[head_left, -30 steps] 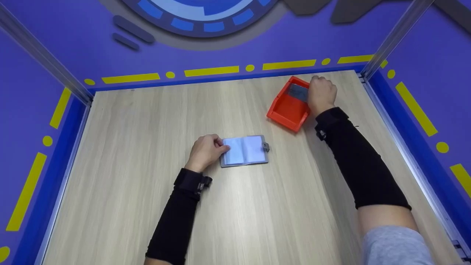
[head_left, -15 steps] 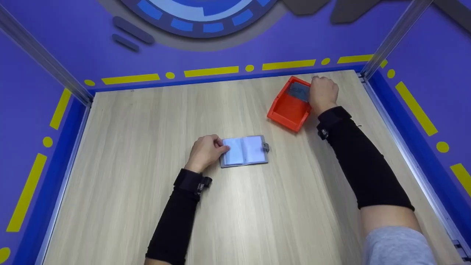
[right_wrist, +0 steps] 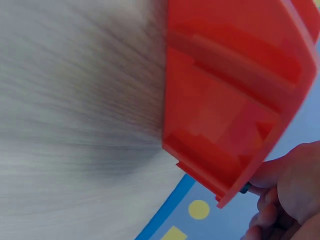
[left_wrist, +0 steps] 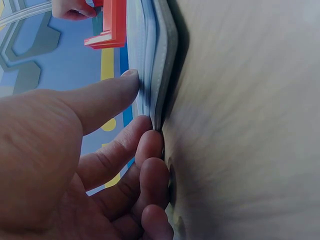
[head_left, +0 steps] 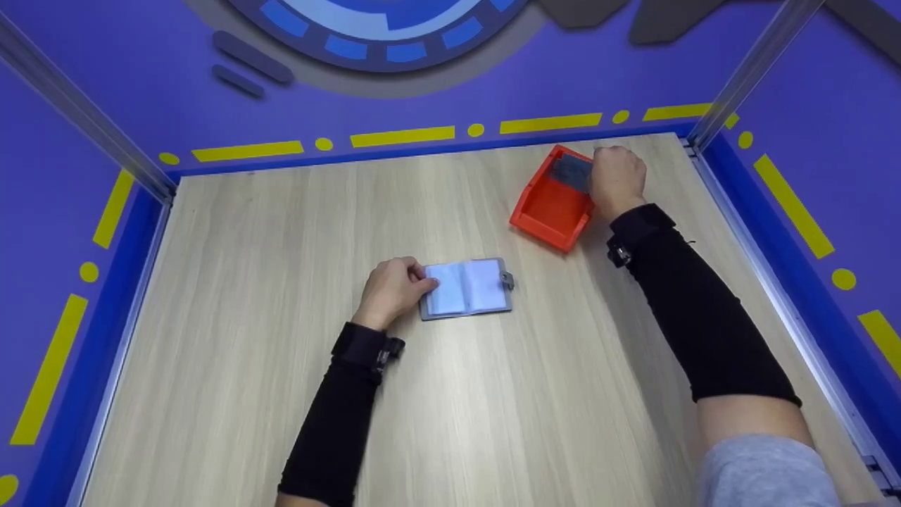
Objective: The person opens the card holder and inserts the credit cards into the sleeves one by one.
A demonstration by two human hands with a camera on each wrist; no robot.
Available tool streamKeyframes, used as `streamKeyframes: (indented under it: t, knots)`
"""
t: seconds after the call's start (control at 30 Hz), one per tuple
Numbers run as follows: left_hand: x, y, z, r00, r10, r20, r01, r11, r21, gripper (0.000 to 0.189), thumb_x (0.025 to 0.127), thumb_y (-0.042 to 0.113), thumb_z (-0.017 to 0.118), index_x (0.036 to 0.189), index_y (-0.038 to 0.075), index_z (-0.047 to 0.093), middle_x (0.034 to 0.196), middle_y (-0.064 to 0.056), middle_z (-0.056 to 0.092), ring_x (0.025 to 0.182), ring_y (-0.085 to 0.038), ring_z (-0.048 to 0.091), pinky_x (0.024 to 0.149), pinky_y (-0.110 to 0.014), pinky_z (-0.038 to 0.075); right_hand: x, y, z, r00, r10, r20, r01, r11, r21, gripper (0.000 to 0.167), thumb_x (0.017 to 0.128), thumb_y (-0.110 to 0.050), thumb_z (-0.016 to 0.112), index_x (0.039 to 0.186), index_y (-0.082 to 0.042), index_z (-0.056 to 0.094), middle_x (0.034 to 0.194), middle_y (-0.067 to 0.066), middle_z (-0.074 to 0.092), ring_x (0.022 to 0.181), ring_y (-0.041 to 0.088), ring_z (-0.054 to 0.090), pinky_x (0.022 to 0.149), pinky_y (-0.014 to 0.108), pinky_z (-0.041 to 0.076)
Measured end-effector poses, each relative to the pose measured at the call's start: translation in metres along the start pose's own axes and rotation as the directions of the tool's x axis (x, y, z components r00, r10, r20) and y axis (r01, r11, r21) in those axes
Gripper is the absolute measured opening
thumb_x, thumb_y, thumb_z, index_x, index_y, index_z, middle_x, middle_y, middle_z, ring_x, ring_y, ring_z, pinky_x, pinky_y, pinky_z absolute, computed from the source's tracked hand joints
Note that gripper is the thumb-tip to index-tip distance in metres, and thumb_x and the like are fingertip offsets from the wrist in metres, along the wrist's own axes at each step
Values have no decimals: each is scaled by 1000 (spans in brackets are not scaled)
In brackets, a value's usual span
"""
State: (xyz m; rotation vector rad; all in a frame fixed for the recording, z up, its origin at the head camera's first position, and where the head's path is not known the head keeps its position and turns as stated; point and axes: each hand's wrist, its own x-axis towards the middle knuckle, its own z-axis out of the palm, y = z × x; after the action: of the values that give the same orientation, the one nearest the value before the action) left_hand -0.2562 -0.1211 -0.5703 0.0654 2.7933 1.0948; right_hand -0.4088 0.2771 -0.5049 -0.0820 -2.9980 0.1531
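A small card holder [head_left: 466, 287] lies open on the table, with pale clear sleeves, a grey cover and a snap tab on its right. My left hand [head_left: 394, 289] pinches its left edge; in the left wrist view the thumb [left_wrist: 112, 97] presses on the sleeves and the fingertips sit at the cover's edge. At the back right, my right hand [head_left: 618, 177] is at the right rim of a red bin [head_left: 552, 215]. A dark grey flat card [head_left: 571, 172] inside the bin reaches toward this hand, whose thumb and finger pinch a dark edge in the right wrist view.
The wooden table [head_left: 281, 246] is bounded by a blue-purple back wall [head_left: 394, 105] with yellow marks and by side walls. The bin stands close to the back wall, to the right of the card holder. Metal posts stand at the corners.
Almost nothing differs. My right forearm has shifted slightly to the right, while the left hand, card holder and bin stay in place.
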Motion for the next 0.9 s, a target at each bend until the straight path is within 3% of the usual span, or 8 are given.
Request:
streamKeyframes:
  t: [0.33,0.6,0.9]
  knots:
    - [1,1,-2,1000,-2,4,2,1000,8,23,96,33,86,95,13,75,83,1,67,74,-16,60,68,-30,43,-9,-8,-21,998,-9,62,1,993,118,28,99,-9,56,121,7,65,117,32,71,111,53,69,97,67,56]
    - [1,1,-1,1000,-4,8,4,1000,-9,23,96,32,87,95,13,75,83,1,66,74,-17,60,68,-30,43,-18,-14,-36,999,0,50,-7,988,151,30,100,-11,54,120,9,65,114,31,71,108,52,69,95,67,56]
    - [1,-1,-1,1000,-12,19,12,1000,-5,23,96,33,87,96,14,75,84,1,67,75,-17,60,69,-31,43,-39,-31,-51,999,9,35,-19,949,316,33,111,-20,51,117,5,71,106,24,73,96,41,67,85,51,52]
